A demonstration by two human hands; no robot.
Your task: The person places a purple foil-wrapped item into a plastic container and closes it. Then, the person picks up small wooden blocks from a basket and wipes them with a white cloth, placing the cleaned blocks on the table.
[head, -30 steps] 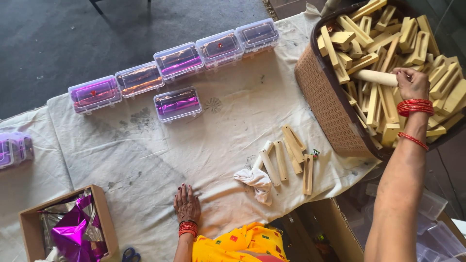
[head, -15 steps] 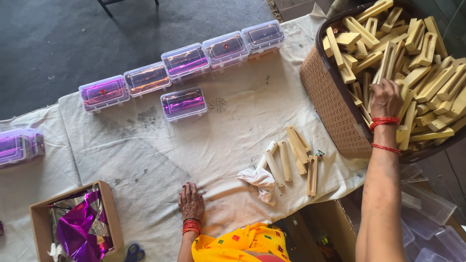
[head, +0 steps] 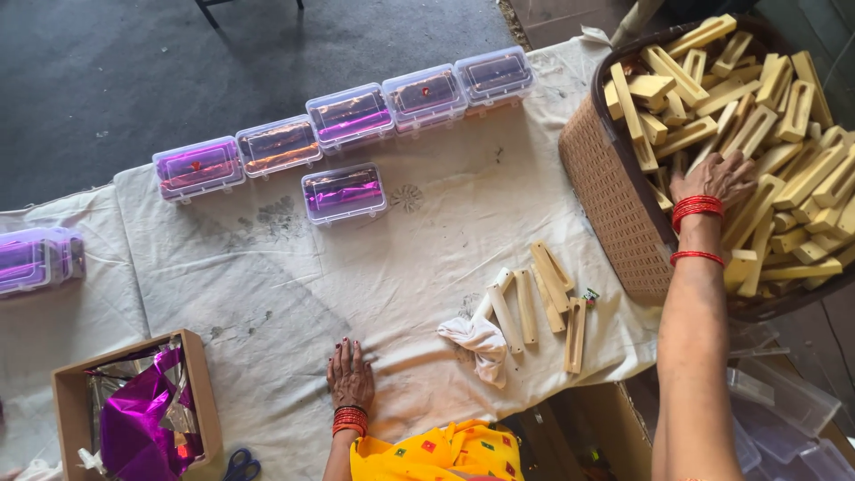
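Cloth [head: 267, 294] covers the table; at far right a brown woven basket [head: 606, 178] brims with pale wooden blocks [head: 766, 134], long axes mixed. Right hand [head: 712, 178] lies palm-down among them, its grip curling on blocks; whether it holds one, I cannot tell. Left hand [head: 350, 379] rests flat and open on the cloth, near edge, well apart.

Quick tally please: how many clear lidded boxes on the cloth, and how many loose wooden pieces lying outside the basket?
Clear lidded boxes: 7, counting the stacked pair at the left edge
Loose wooden pieces on the cloth: about 6
Total: about 13
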